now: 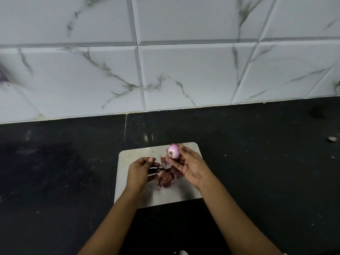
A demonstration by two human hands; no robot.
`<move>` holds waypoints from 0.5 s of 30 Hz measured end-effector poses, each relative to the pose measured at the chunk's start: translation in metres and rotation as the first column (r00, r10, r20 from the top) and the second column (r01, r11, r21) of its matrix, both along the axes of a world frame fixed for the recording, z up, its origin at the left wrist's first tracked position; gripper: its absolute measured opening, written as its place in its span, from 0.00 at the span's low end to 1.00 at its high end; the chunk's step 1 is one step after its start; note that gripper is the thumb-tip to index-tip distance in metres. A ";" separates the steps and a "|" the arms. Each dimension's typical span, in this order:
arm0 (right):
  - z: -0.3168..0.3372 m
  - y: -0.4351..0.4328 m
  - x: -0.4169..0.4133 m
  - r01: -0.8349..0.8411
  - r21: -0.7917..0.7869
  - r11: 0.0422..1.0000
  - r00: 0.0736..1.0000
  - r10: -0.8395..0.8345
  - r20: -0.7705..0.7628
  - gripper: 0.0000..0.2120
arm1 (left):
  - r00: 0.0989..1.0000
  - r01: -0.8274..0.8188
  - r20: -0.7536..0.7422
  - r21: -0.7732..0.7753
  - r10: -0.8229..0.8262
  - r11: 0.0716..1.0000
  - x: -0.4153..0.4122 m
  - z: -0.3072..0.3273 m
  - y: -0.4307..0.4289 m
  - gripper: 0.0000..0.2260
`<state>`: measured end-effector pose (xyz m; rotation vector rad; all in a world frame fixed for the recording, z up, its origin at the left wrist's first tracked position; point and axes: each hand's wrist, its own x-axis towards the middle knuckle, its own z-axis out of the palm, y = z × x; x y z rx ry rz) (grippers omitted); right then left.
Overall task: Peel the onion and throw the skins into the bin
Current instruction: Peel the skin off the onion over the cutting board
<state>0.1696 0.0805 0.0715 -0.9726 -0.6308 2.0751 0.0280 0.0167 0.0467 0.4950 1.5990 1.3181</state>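
A small pale-purple onion (174, 151), its outer skin off, is held in the fingertips of my right hand (189, 165) above the far part of a light cutting board (132, 157). Its root end faces me. A heap of dark red onion skins (166, 176) lies on the board between my hands. My left hand (140, 171) hovers just left of the heap with curled fingers, and a thin strip of skin sits at its fingertips. No bin is in view.
The board lies on a black stone counter (257, 162) below a white marble-tiled wall (165, 70). A small pale scrap (332, 138) lies at the counter's far right. A blurred purple object (2, 76) shows at the left edge.
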 end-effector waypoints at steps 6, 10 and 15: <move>0.005 0.006 0.020 -0.001 -0.009 1.000 1.000 0.001 0.015 0.15 | 0.616 0.286 -0.681 -0.274 -0.395 0.918 -0.017 -0.012 -0.004 0.13; 0.008 0.005 0.024 -0.050 0.011 0.999 0.999 0.050 -0.002 0.15 | 0.469 0.225 -0.827 -0.227 -0.309 0.948 -0.012 -0.012 -0.006 0.07; 0.013 0.005 0.024 -0.090 0.010 0.996 0.996 0.090 0.024 0.15 | 0.386 0.205 -0.898 -0.142 -0.214 0.968 -0.011 -0.011 -0.009 0.12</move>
